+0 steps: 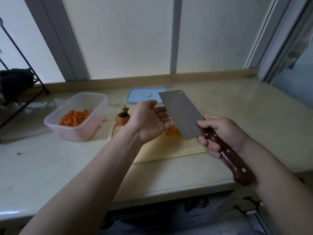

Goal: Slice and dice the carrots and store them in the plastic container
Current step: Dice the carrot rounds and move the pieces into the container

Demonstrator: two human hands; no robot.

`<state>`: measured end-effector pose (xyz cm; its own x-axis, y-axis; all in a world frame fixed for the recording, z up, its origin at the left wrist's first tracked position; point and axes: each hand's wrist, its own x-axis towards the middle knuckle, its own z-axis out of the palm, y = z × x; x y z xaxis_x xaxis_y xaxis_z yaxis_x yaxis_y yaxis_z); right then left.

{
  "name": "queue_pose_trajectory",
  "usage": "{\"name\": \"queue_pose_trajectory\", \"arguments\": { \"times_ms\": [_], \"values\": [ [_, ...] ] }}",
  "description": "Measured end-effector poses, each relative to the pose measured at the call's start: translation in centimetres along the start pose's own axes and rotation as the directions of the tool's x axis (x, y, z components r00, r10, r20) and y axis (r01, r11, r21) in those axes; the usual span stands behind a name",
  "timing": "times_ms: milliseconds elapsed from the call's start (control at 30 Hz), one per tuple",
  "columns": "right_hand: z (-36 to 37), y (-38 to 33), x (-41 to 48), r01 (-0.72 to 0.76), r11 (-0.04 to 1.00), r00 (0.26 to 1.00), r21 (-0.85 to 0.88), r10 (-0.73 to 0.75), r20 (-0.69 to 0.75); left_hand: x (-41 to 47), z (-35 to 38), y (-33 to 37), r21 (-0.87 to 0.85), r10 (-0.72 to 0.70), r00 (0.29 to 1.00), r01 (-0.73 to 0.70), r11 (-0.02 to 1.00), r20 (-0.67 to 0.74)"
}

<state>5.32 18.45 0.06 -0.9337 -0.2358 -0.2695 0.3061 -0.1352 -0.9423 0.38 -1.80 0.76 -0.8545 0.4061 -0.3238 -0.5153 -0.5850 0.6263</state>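
My right hand (221, 133) grips the brown handle of a cleaver (182, 114), whose flat blade is lifted above the pale cutting board (169, 150). Palm up, my left hand (149, 121) has straight fingers that reach under the blade. A few orange carrot dice (171, 130) show below those fingers; I cannot tell whether they lie on the board or on the hand. A carrot top (122, 118) with a green stub sits at the board's far left corner. The clear plastic container (79, 131) to the left holds a heap of diced carrot (74, 118).
The container's blue lid (144, 95) lies flat behind the board by the window ledge. A black wire rack (20, 85) with dark items stands at the far left. A carrot scrap (19, 153) lies on the counter. The counter's front edge runs just below my forearms.
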Motion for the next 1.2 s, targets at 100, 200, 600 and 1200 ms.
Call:
{"name": "queue_pose_trajectory", "arguments": {
  "times_ms": [100, 200, 600, 1200],
  "values": [
    [-0.3, 0.3, -0.1, 0.019, 1.0, 1.0, -0.014, -0.019, -0.017, -0.5, 0.1, 0.0, 0.016, 0.0, 1.0, 0.0, 1.0, 0.021],
    [-0.8, 0.4, -0.1, 0.039, 0.999, 0.998, -0.015, -0.039, -0.052, -0.8, -0.2, -0.1, 0.036, 0.005, 1.0, -0.004, 0.999, -0.01],
    [-2.6, 0.4, -0.9, 0.037, 0.999, 0.994, 0.034, -0.033, -0.107, 0.5, -0.2, -0.2, 0.366, 0.134, 0.98, -0.072, 0.928, -0.147],
    [-5.5, 0.9, -0.2, 0.083, 0.992, 0.976, 0.097, -0.061, -0.207, 2.9, 4.2, -3.4, 0.274, -0.026, 0.994, 0.055, 0.96, -0.109]
  ]
}}
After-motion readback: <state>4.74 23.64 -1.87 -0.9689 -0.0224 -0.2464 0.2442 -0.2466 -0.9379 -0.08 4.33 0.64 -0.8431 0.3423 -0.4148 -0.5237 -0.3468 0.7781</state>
